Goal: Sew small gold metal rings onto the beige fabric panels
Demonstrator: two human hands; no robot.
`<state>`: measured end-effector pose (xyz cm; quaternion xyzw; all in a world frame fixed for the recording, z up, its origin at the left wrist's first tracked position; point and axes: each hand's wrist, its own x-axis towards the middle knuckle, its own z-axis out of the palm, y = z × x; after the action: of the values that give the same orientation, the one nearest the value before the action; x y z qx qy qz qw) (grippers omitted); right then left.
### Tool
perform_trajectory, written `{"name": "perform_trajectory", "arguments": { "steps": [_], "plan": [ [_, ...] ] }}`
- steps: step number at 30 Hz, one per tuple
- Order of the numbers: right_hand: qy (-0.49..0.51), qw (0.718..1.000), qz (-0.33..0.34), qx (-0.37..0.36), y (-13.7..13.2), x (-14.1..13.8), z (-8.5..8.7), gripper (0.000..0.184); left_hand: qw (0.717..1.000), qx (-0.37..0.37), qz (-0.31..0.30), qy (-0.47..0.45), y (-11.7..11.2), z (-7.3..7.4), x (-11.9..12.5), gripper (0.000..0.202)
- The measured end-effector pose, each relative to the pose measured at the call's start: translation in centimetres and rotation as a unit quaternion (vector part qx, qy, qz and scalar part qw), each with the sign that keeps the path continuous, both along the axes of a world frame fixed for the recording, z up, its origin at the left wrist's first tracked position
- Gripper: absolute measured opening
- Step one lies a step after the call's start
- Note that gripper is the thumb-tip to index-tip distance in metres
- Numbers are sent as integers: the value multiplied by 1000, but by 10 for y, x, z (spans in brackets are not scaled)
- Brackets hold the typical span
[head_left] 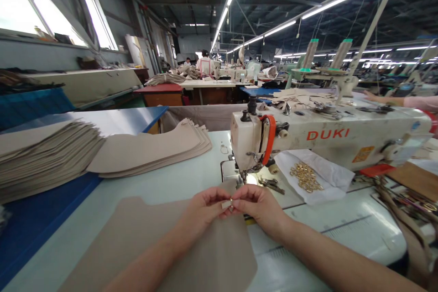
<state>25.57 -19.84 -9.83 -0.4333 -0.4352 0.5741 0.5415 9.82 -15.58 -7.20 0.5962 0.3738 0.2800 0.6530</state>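
Gold metal piece [232,200] and a small light strip [226,204] are held just in front of the sewing machine's needle area, above a tan panel [222,255]. Thumb and fingers of the left hand [206,204] are pinched nearly together on the strip; the right hand [256,200] is likewise pinched, its fingertips at the gold piece. Whether the two are joined cannot be told. Fingertips are nearly met, and little room is left between hands and sewing machine [290,139]. At left, a strip of worktop [171,187] is left showing between the panel's edge and the panel stack [153,153]. At right, the forearm is passed over the worktop, with metal snips [272,185] and gold rings [306,177] on a white sheet [333,180] lying beyond.
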Motion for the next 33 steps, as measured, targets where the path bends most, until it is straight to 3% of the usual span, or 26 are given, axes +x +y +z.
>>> {"name": "perform_trajectory", "arguments": {
  "steps": [7,11,14,17,28,33],
  "plan": [
    [-79,995,6,59,-9,-1,4,24,995,70,-10,72,-1,3,-1,15],
    [-236,964,-26,118,-20,-3,9,24,982,154,-9,108,-1,-6,-4,8],
    [-256,955,-33,143,-21,-3,9,14,975,187,4,123,-1,-10,-5,5],
    [-246,953,-57,168,-19,-1,7,3,979,173,19,109,-1,-7,-5,9],
    [-179,972,-122,97,-12,-7,2,12,996,53,66,27,-6,-1,4,22],
    [-186,969,-128,99,-12,-8,4,11,996,49,72,16,-4,-2,3,27]
  ]
}}
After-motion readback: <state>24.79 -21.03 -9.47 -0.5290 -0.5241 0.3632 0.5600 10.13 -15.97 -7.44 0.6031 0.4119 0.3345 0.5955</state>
